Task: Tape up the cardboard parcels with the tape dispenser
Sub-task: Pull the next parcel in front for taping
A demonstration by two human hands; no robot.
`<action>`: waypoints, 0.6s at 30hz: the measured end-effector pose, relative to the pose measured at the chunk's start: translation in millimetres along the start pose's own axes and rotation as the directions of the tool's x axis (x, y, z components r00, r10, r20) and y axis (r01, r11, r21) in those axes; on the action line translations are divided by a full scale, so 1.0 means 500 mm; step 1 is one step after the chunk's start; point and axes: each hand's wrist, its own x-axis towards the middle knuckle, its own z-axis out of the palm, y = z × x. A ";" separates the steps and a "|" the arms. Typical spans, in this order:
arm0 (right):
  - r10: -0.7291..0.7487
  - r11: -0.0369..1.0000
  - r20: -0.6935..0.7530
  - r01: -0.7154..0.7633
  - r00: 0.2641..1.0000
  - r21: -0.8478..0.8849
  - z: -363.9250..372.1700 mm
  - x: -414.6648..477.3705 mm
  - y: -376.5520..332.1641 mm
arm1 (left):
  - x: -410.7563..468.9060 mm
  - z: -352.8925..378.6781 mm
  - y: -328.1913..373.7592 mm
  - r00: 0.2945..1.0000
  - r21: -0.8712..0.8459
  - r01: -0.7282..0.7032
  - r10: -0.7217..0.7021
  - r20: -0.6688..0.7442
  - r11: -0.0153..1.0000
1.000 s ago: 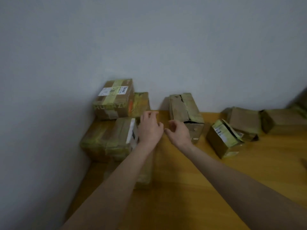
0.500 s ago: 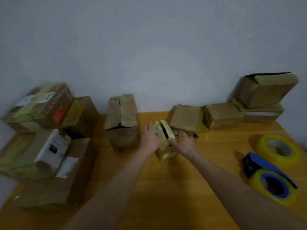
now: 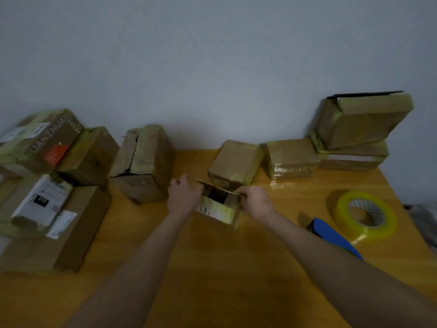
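left hand and right hand hold an open box, fingers curled on its flaps; tape roll at 3 o'clock.

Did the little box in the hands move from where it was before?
Yes. The little box has come toward the person, farther from the brown parcel behind it, and its open top now faces up.

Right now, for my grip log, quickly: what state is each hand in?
Left hand: grips the small open box at its left side.
Right hand: pinches the same box on its right.
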 end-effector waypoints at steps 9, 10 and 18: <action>0.220 0.975 -0.191 -0.213 0.957 0.055 -0.100 -0.129 0.157 | -0.103 0.124 0.091 0.920 -0.287 -0.154 0.243 0.306 0.945; 0.250 0.967 -0.243 -0.253 0.937 0.019 -0.114 -0.144 0.180 | -0.111 0.134 0.101 0.922 -0.277 -0.158 0.242 0.302 0.948; 0.566 0.823 0.277 -0.517 0.776 -0.234 -0.125 -0.256 0.361 | -0.176 0.194 0.160 0.941 -0.232 -0.125 0.190 0.282 0.965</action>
